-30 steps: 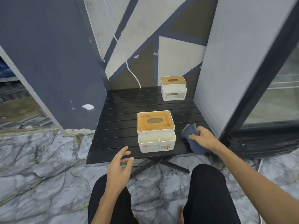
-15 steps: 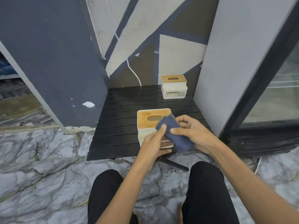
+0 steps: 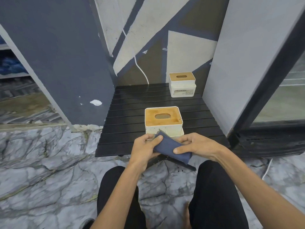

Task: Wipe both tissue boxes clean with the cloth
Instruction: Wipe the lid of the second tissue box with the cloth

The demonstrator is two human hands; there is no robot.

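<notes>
1. Far left of the grip, a dark grey wall panel [image 3: 62,60] slants down to a marbled grey floor [image 3: 41,162]. A white chip in the paint [image 3: 95,102] shows near its lower edge.

2. The left hand [image 3: 145,149] holds the left end of a folded dark blue cloth [image 3: 171,148]. Its thumb lies on top of the cloth and its fingers are curled beneath, so the cloth is pinched between them.

3. The cloth stretches between both hands, tilted with its upper corner toward the left hand and its lower corner hanging below the right hand. It is held in the air at the near edge of a black slatted table [image 3: 132,116].

4. Just beyond the grip, on the table, stands the near tissue box [image 3: 163,118], white with a wooden lid and an oval slot. Its lower front is hidden behind the cloth and hands. Whether the cloth touches it cannot be told.

5. The right hand [image 3: 198,145] grips the right end of the cloth, thumb pressed on top, fingers curled behind.

6. Well beyond the grip and slightly to its right, the far tissue box [image 3: 182,85] sits at the back of the table against a painted wall [image 3: 148,38]. It has the same white body and wooden lid.

7. Right of the grip, a pale grey panel [image 3: 247,55] rises, with a dark-framed glass door [image 3: 283,96] beyond it.

8. Below the grip, the person's knees in black trousers [image 3: 214,195] are visible.
</notes>
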